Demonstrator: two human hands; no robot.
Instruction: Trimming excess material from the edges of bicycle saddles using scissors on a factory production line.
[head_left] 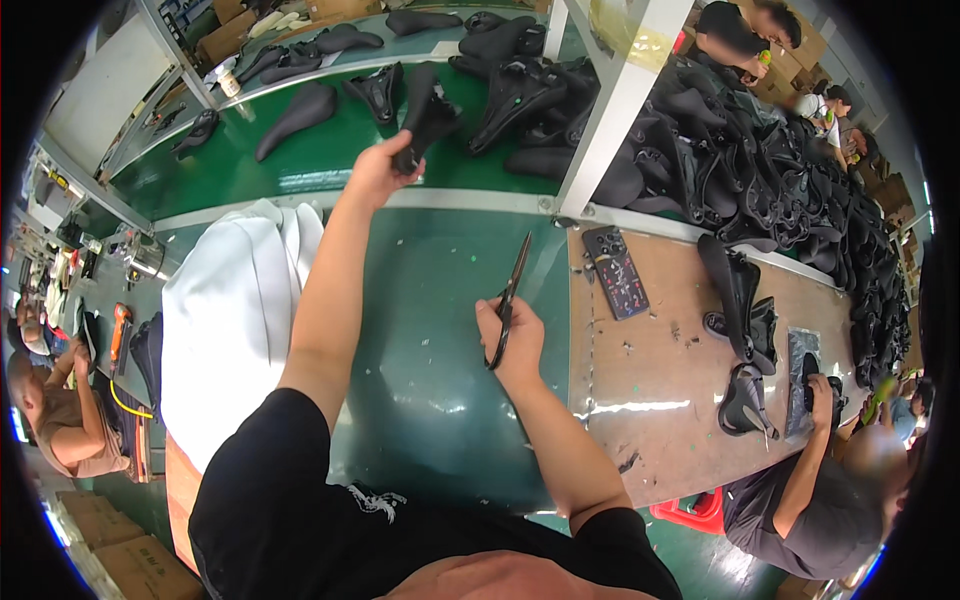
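the worktop (440,400) lies before me, a stack of sheets (235,310) on its left, a phone (617,275) to the right. beyond, saddles (298,118) lie on a belt (225,170). my left hand (378,170) is over the belt, my right hand (517,340) over the worktop.

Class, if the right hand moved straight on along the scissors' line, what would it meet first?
The scissors, leading the right hand, would probably meet the pale metal rail; depth is unclear, so they might pass above.

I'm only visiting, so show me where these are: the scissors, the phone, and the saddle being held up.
Scissors (514,282): head view, on the blades.
Phone (625,284): head view, middle of its patterned back.
Held saddle (430,108): head view, middle of its black body.
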